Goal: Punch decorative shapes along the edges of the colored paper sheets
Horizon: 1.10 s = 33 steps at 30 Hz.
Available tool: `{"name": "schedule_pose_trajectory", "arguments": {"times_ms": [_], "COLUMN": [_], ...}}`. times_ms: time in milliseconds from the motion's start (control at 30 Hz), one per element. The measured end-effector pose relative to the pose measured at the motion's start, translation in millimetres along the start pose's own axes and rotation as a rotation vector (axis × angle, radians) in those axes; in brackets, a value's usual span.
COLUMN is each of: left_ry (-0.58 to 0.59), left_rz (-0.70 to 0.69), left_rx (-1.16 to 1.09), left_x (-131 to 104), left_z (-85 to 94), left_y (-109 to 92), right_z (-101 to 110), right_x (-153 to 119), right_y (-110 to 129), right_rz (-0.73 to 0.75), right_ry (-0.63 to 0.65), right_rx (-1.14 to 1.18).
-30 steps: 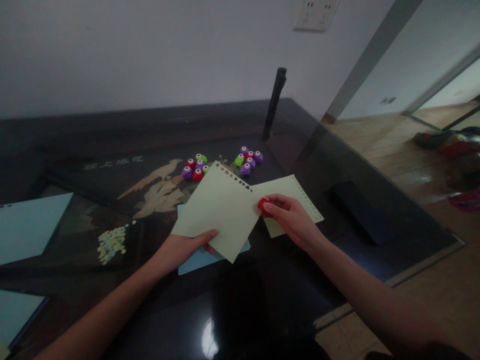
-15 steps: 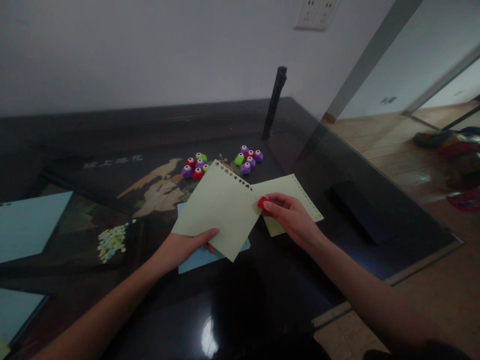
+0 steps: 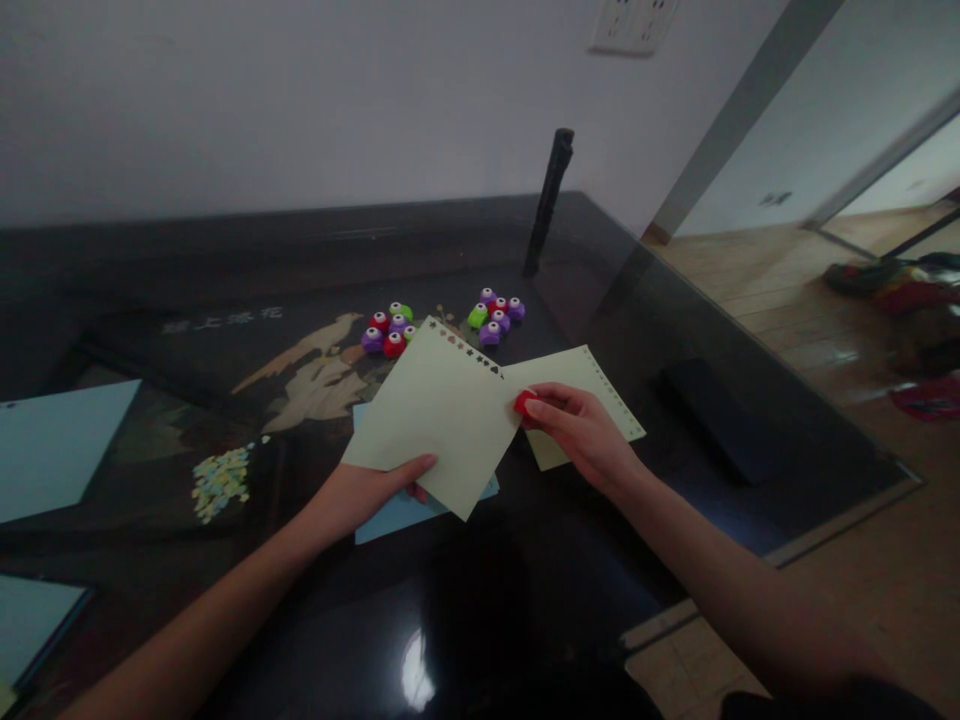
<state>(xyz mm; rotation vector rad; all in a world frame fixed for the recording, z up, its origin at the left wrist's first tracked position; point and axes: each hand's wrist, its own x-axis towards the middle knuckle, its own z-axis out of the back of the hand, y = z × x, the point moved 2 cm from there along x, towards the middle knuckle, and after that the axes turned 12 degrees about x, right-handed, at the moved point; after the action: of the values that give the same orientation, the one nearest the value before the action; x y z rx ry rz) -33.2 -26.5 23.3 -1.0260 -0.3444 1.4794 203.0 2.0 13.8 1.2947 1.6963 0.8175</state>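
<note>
A pale yellow-green sheet of paper [image 3: 442, 420] is pinched at its lower left by my left hand [image 3: 382, 490], thumb on top. Small shapes are punched in a row along its upper right edge. My right hand [image 3: 581, 430] is closed round a red craft punch [image 3: 526, 403], which sits at the sheet's right corner. Whether the paper is inside the punch's slot I cannot tell. Beneath lie a second punched yellow-green sheet [image 3: 553, 455] to the right and a blue sheet [image 3: 390, 520], partly hidden by the held sheet and my left hand.
Two clusters of purple, red and green punches [image 3: 394, 345] [image 3: 490, 332] stand behind the paper. Paper cut-outs [image 3: 221, 485] lie in a pile at left, near light blue sheets [image 3: 60, 450]. A black upright post [image 3: 549, 200] and a dark flat object [image 3: 709, 420] are farther right.
The view has shifted very slightly. Both hands keep the same grip, with the paper and the red punch in nearly the same place.
</note>
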Motion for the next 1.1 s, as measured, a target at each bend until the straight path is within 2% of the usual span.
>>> {"name": "schedule_pose_trajectory", "arguments": {"times_ms": [433, 833, 1100], "left_ry": [0.006, 0.018, -0.015], "left_rz": [-0.103, -0.046, -0.057], "left_rx": [0.132, 0.049, 0.125], "left_x": [3, -12, -12], "left_z": [-2.4, -2.0, -1.6], "left_y": [12, -7, -5], "right_z": [3, 0, -5], "right_x": [5, 5, 5], "right_y": [-6, -2, -4], "right_rz": [0.069, 0.108, 0.054], "right_ry": [0.02, 0.074, 0.108], "right_rx": [0.048, 0.003, 0.006]}}
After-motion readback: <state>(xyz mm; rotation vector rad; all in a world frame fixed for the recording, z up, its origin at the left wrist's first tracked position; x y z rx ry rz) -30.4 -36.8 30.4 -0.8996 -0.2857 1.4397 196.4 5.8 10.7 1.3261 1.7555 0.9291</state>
